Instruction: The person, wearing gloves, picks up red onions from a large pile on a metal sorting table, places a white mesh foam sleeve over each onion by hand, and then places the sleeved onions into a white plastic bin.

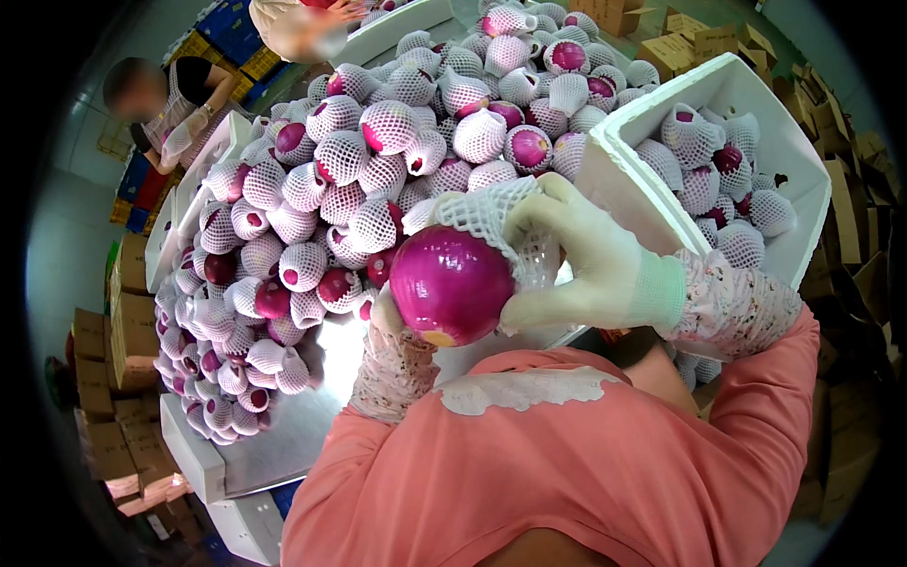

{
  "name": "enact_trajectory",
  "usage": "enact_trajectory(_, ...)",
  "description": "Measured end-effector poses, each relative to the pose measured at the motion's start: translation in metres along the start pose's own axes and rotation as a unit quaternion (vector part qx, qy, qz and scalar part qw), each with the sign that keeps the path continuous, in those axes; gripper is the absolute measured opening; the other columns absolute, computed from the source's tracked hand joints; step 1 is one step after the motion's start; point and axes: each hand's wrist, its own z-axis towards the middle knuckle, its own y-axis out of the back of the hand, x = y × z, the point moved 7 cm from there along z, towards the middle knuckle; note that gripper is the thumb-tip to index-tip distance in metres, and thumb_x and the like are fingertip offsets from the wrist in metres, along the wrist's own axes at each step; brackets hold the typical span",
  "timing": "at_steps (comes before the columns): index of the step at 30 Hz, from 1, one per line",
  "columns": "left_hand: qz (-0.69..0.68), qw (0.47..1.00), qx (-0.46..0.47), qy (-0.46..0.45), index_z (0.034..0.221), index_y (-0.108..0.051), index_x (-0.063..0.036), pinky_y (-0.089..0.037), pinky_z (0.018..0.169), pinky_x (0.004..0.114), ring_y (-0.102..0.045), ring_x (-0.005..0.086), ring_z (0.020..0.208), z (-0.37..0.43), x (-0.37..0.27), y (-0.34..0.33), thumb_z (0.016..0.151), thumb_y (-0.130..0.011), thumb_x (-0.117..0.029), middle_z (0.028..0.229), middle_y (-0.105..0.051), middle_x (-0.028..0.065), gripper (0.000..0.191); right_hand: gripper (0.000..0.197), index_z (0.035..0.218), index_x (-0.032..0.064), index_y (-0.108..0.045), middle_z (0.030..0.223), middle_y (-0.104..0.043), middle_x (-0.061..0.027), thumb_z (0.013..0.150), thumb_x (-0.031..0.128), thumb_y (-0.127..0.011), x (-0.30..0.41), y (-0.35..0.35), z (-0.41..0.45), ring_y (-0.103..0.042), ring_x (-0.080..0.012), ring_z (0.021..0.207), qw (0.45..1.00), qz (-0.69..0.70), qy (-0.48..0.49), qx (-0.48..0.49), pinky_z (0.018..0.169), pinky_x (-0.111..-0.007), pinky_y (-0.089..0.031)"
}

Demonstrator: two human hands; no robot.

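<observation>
Close before me is a peeled red onion, glossy purple, with its pale root end tilted down. My left hand, gloved and mostly hidden behind the onion, holds it from the left side. My right hand, in a pale knitted glove with a mint cuff, grips a white foam net sleeve that covers the onion's upper right part. Beyond both hands lies a big heap of red onions, most in foam nets, such as a netted onion; others show bare purple skin.
A white foam box with netted onions stands to the right. Under the heap is a metal table. White foam boxes line its left edge. A co-worker stands at upper left, another at the top. Cardboard boxes surround the table.
</observation>
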Motion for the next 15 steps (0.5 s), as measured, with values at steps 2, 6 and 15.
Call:
enact_trajectory(2, 0.024, 0.997, 0.069, -0.028, 0.145, -0.032, -0.0067, -0.040, 0.105, 0.058, -0.047, 0.0389, 0.127, -0.004, -0.007, 0.016, 0.054, -0.083, -0.062, 0.141, -0.043, 0.0215, 0.118, 0.039, 0.105, 0.0033, -0.055, 0.102, -0.044, -0.0081, 0.074, 0.011, -0.078, -0.005, -0.003, 0.000, -0.051, -0.0160, 0.093, 0.998, -0.010, -0.055, 0.036, 0.082, -0.028, -0.043)
enact_trajectory(6, 0.066, 0.987, 0.142, -0.034, 0.143, -0.027, -0.0067, -0.044, 0.102, 0.051, -0.051, 0.0353, 0.122, 0.021, -0.009, 0.003, 0.053, -0.087, -0.051, 0.136, -0.047, 0.0197, 0.117, 0.022, 0.104, 0.0041, -0.059, 0.103, -0.046, -0.0147, 0.086, 0.014, -0.065, -0.023, -0.005, 0.002, -0.054, -0.0266, 0.088, 0.993, 0.101, -0.066, 0.010, 0.080, -0.036, -0.046)
enact_trajectory(15, 0.318, 0.937, -0.142, 0.022, 0.136, -0.030, -0.0077, -0.051, 0.091, 0.040, -0.058, 0.0259, 0.108, 0.036, 0.002, -0.025, 0.078, -0.062, -0.006, 0.119, -0.052, 0.0137, 0.066, 0.019, 0.103, 0.0020, -0.059, 0.107, -0.056, -0.0152, 0.088, 0.013, -0.064, -0.007, 0.018, 0.002, -0.059, -0.0261, 0.086, 0.984, -0.112, 0.023, -0.136, 0.074, -0.034, -0.047)
